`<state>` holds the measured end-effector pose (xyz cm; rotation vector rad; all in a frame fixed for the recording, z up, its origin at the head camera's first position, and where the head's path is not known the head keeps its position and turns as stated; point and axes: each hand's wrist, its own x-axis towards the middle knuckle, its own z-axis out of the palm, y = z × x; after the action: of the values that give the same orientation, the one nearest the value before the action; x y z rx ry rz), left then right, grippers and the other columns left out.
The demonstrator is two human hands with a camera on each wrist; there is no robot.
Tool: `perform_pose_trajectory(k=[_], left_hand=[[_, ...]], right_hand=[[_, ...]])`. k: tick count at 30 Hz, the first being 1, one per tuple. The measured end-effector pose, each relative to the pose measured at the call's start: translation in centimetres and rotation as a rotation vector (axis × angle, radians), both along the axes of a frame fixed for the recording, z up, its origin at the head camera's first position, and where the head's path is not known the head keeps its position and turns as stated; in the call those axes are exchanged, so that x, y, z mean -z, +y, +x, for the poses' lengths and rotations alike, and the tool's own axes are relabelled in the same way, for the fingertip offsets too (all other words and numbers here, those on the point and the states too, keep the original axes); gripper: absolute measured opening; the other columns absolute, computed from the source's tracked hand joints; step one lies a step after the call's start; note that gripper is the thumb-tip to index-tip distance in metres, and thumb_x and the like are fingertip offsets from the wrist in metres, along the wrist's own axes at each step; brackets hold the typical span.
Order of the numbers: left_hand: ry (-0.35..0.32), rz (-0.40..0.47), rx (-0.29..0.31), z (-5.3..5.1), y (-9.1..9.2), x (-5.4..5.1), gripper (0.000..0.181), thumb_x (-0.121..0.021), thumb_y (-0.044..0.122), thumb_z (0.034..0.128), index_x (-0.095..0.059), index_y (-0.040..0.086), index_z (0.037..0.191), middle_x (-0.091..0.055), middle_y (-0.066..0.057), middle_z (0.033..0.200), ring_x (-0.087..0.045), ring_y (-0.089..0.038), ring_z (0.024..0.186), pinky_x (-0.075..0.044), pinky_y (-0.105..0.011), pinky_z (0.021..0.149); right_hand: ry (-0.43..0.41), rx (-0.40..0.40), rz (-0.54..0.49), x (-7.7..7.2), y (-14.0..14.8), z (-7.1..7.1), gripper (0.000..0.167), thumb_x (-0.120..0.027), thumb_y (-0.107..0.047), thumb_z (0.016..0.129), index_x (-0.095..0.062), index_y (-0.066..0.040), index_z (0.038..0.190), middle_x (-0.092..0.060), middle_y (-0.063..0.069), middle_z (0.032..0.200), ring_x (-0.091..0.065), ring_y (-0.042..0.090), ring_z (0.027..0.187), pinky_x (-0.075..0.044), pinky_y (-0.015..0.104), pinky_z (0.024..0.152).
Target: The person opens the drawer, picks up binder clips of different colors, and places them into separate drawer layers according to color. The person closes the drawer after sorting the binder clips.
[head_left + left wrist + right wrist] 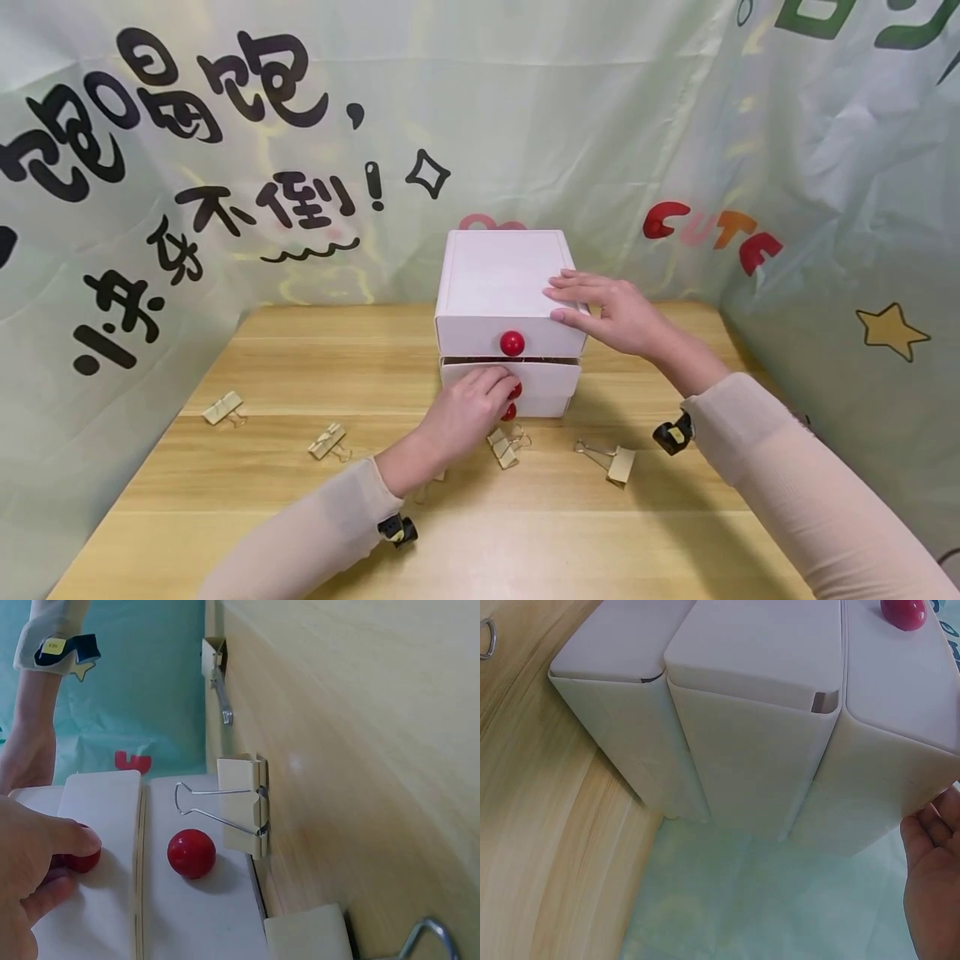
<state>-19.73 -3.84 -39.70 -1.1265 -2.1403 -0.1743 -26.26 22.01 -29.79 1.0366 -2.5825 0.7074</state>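
A white drawer box (504, 275) with red ball knobs stands at the back of the table. Its middle drawer (551, 377) juts out slightly, with a dark gap along its upper edge. My left hand (465, 412) pinches the middle red knob (84, 861) between thumb and fingers. Below it, the bottom drawer's knob (191, 853) is free. On the top right edge of the box rests my right hand (611, 312), fingers extended. The top drawer's knob (512, 342) is untouched. In the right wrist view, the right hand (934, 870) touches the box's side edge.
Cream binder clips lie on the wooden table (510, 550): one (222, 407) at far left, another (327, 441) left of the left hand, one (503, 448) before the box, one (620, 465) at right. Another clip is partly hidden by the left wrist. Printed cloth (525, 125) hangs behind.
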Motion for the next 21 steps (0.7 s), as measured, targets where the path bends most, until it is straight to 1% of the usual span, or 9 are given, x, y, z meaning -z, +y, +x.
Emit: perform_pose_trajectory(k=[4, 10, 12, 14, 16, 18, 21], left_hand=[[-0.022, 0.005, -0.009, -0.2, 0.1, 0.2, 0.026, -0.075, 0.005, 0.0853, -0.070, 0.001, 0.110, -0.067, -0.010, 0.108, -0.065, -0.023, 0.099, -0.052, -0.030, 0.092], [-0.072, -0.020, -0.042, -0.8, 0.1, 0.2, 0.028, -0.073, 0.003, 0.0858, -0.068, 0.002, 0.113, -0.065, -0.010, 0.112, -0.063, -0.022, 0.100, -0.052, -0.029, 0.091], [-0.079, -0.025, -0.039, -0.9, 0.0, 0.2, 0.029, -0.074, 0.004, 0.0856, -0.068, 0.001, 0.114, -0.065, -0.010, 0.112, -0.063, -0.021, 0.101, -0.052, -0.029, 0.091], [-0.080, -0.026, -0.027, -0.9, -0.1, 0.3, 0.031, -0.073, 0.003, 0.0855, -0.067, 0.001, 0.116, -0.065, -0.010, 0.113, -0.063, -0.022, 0.103, -0.051, -0.029, 0.093], [-0.060, -0.027, -0.009, -0.9, -0.3, 0.4, 0.030, -0.073, 0.003, 0.0861, -0.067, 0.001, 0.116, -0.065, -0.010, 0.114, -0.063, -0.022, 0.103, -0.051, -0.030, 0.094], [-0.030, -0.016, 0.026, -0.8, -0.5, 0.5, 0.029, -0.074, 0.004, 0.0859, -0.069, 0.002, 0.114, -0.066, -0.010, 0.113, -0.064, -0.022, 0.102, -0.052, -0.030, 0.093], [0.020, -0.009, 0.091, -0.5, -1.0, 0.7, 0.024, -0.075, 0.009, 0.0855, -0.071, 0.005, 0.109, -0.068, -0.009, 0.110, -0.067, -0.021, 0.097, -0.054, -0.028, 0.088]], right_hand=[[-0.004, 0.000, -0.003, 0.2, 0.1, 0.0, 0.042, -0.067, -0.036, 0.093, -0.065, -0.016, 0.131, -0.056, 0.001, 0.139, -0.043, 0.022, 0.136, -0.034, 0.053, 0.110], [0.004, -0.008, -0.009, 0.4, 0.2, -0.1, 0.042, -0.067, -0.034, 0.093, -0.066, -0.014, 0.130, -0.058, 0.003, 0.137, -0.044, 0.025, 0.135, -0.035, 0.053, 0.108], [0.008, -0.005, -0.005, 0.4, 0.2, -0.1, 0.042, -0.067, -0.035, 0.093, -0.066, -0.015, 0.129, -0.058, 0.003, 0.137, -0.044, 0.024, 0.135, -0.035, 0.053, 0.108], [0.008, -0.004, -0.004, 0.4, 0.2, -0.1, 0.042, -0.067, -0.035, 0.093, -0.066, -0.015, 0.129, -0.057, 0.003, 0.138, -0.044, 0.024, 0.135, -0.035, 0.053, 0.109], [0.009, -0.001, -0.004, 0.4, 0.1, -0.1, 0.042, -0.067, -0.035, 0.093, -0.066, -0.015, 0.129, -0.057, 0.002, 0.138, -0.044, 0.023, 0.135, -0.035, 0.052, 0.109], [0.007, 0.000, -0.009, 0.3, 0.1, -0.1, 0.042, -0.068, -0.035, 0.093, -0.066, -0.015, 0.129, -0.057, 0.002, 0.138, -0.044, 0.023, 0.135, -0.035, 0.052, 0.109], [0.006, -0.004, -0.016, 0.2, 0.1, -0.1, 0.042, -0.068, -0.034, 0.092, -0.066, -0.014, 0.129, -0.058, 0.003, 0.137, -0.044, 0.023, 0.135, -0.035, 0.053, 0.109]])
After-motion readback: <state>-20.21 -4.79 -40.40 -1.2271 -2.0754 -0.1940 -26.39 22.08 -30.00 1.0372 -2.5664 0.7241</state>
